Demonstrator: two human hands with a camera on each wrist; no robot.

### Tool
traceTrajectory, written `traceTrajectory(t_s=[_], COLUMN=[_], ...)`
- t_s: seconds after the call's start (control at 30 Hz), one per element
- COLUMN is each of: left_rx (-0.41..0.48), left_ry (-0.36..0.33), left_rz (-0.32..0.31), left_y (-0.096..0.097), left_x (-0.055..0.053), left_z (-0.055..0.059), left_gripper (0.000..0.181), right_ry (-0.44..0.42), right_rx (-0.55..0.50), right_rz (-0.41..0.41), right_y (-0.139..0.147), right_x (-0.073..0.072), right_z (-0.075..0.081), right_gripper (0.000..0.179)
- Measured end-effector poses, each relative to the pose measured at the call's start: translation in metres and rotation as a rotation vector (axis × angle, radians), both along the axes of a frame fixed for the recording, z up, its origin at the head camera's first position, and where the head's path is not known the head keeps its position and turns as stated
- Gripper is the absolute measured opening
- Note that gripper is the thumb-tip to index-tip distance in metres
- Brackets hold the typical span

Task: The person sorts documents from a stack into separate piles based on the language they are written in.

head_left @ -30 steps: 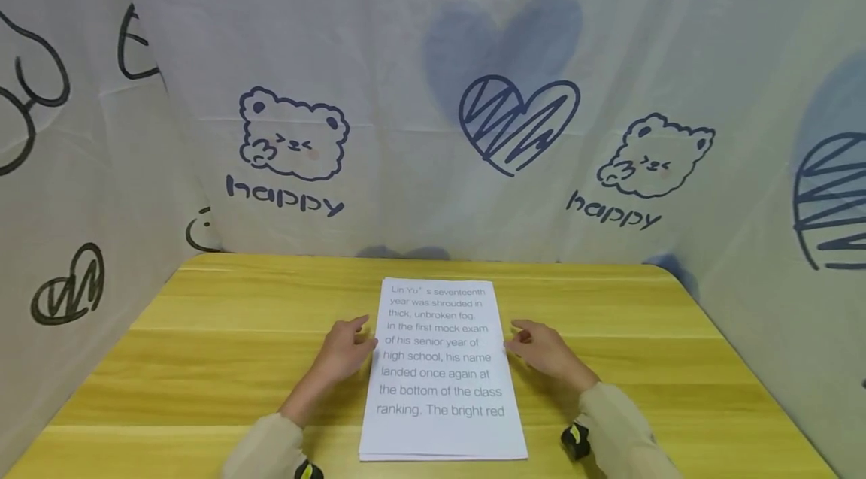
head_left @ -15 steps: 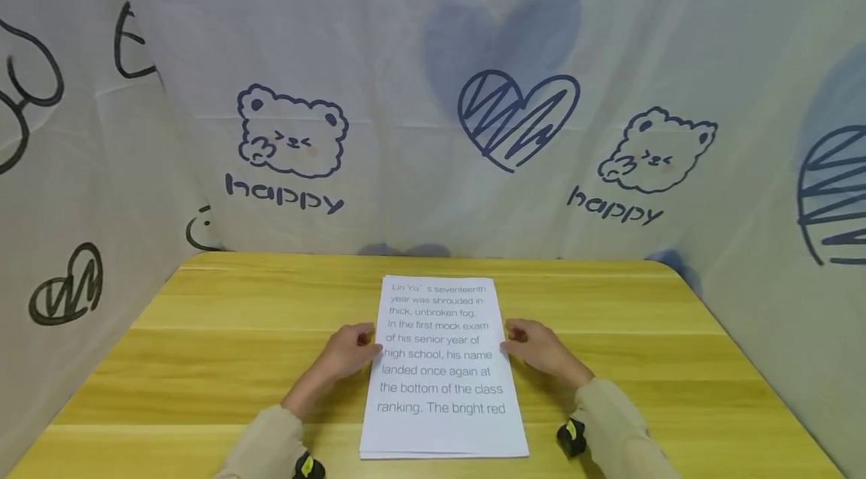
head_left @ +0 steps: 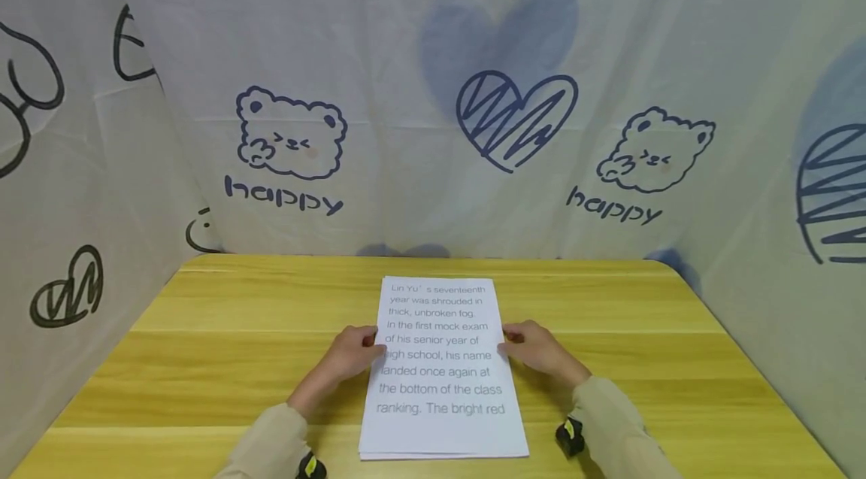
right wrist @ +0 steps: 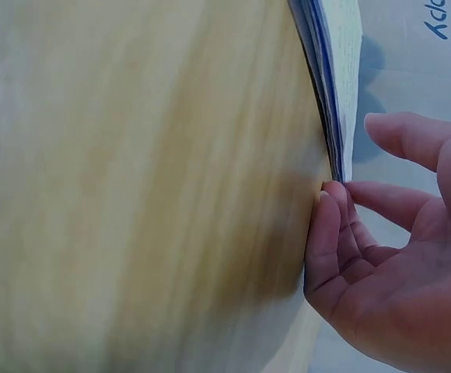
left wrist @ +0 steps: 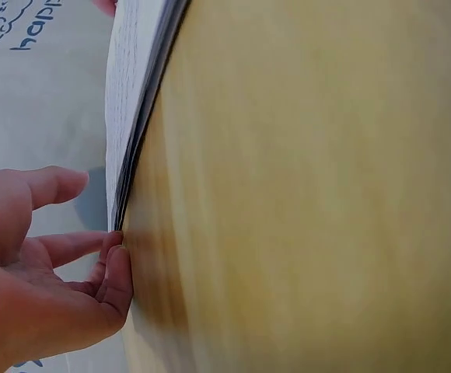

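A stack of printed paper sheets (head_left: 443, 374) lies in the middle of the table in the head view, large grey text facing up. At its left edge is my left hand (head_left: 348, 355), its thumb just over the margin. The left wrist view shows this hand's fingertips (left wrist: 115, 242) at the side of the stack, with the thumb raised off the top sheet. My right hand (head_left: 537, 350) mirrors it at the right edge. In the right wrist view its fingertips (right wrist: 334, 190) meet the layered edge, while the thumb stays lifted apart from the paper.
The yellow wood-grain table (head_left: 237, 359) has rounded far corners. A pale cloth (head_left: 406, 186) with bears, hearts and "happy" prints hangs behind it and along both sides. A small black-and-yellow device (head_left: 571, 436) sits under the right sleeve.
Both hands have moved inward, from just beside the stack to its side edges, the thumbs now over the margins. The stack has stayed in place.
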State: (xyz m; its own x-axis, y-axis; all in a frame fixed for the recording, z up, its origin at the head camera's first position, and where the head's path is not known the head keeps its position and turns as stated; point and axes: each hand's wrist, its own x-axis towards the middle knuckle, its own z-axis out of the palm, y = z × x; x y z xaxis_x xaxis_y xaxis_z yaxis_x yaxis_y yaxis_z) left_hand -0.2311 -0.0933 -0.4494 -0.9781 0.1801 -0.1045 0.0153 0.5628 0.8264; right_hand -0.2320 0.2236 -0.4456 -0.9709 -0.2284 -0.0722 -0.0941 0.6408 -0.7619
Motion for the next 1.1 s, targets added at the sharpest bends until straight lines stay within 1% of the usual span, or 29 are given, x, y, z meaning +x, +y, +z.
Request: traceTrajectory(t_s=[0.07,0.17,0.27,0.37,0.47,0.63,0.73,0.8,0.9,0.97,1.1], left_rx=[0.005,0.012,0.029,0.042,0.055,0.086,0.08,0.048,0.017,0.006,0.033], left_ry=[0.0,0.012,0.018,0.026,0.041,0.071,0.084,0.111,0.135,0.141,0.11], left_rz=[-0.008,-0.019,-0.031,-0.032,-0.03,-0.033,-0.015,0.012,0.053,0.068,0.08], left_y=[0.001,0.002,0.003,0.002,0.002,0.003,0.003,0.002,0.002,0.003,0.003], left_x=[0.0,0.0,0.0,0.001,0.002,0.0,-0.001,-0.001,-0.002,-0.002,-0.003], left_z=[0.0,-0.002,-0.003,-0.004,-0.004,-0.006,-0.007,-0.007,-0.006,-0.006,-0.004], left_gripper=[0.03,0.03,0.03,0.028,0.032,0.041,0.04,0.038,0.036,0.036,0.038], right_ry=[-0.003,0.005,0.027,0.048,0.054,0.041,0.046,0.06,0.076,0.084,0.094], right_rx=[-0.002,0.014,0.042,0.071,0.08,0.044,0.03,0.027,0.035,0.048,0.057], right_rz=[0.006,-0.012,-0.047,-0.058,-0.062,-0.051,-0.025,-0.025,-0.06,-0.093,-0.137], right_y=[-0.001,-0.002,-0.005,-0.006,-0.008,-0.009,-0.009,-0.009,-0.011,-0.013,-0.017], right_x=[-0.001,0.0,0.001,0.003,0.004,0.005,0.003,0.003,0.002,0.002,0.003], right_z=[0.0,0.001,0.0,-0.001,-0.002,0.0,0.0,-0.001,-0.003,-0.004,-0.004], right_gripper=[0.033,0.031,0.035,0.04,0.045,0.048,0.048,0.047,0.046,0.047,0.048])
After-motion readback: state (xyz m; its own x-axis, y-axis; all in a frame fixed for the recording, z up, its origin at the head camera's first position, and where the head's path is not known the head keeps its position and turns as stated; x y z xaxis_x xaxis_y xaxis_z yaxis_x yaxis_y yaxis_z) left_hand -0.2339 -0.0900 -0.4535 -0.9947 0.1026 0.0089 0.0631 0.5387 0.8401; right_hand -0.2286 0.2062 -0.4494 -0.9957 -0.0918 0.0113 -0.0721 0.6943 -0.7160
